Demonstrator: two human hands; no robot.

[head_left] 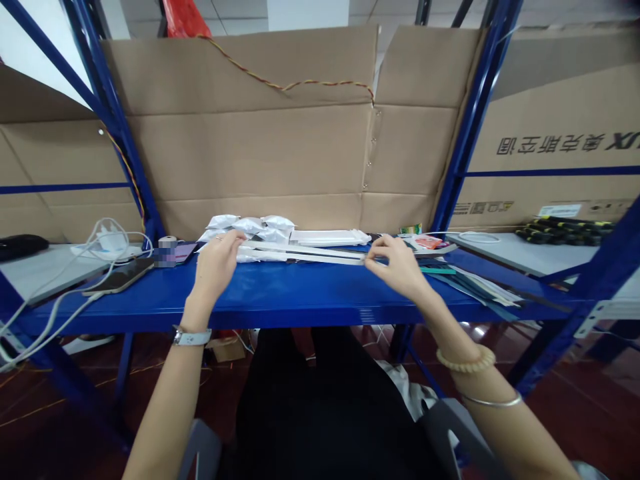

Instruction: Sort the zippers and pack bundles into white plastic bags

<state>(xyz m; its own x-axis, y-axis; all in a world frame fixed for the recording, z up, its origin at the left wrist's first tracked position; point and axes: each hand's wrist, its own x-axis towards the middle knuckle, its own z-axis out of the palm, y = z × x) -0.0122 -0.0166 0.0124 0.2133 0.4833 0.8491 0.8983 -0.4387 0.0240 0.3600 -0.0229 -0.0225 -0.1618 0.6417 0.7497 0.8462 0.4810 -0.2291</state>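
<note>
A long, thin white strip (323, 257) stretches between my hands above the blue shelf; it looks doubled or like two narrow bands. My left hand (216, 263) is closed on its left end, the fingertips partly hidden. At the other end, my right hand (395, 265) pinches the strip between thumb and fingers. Behind my left hand lie several white plastic packets (250, 227). A flat white packet (330, 237) rests behind the strip. Beside my right hand is a spread of dark and white strips (475, 287).
The blue shelf (280, 293) has upright posts on both sides and a cardboard back panel (280, 153). A phone (123, 275) and white cables (55, 317) lie at the left. Black and yellow bundled items (565, 230) sit at the far right.
</note>
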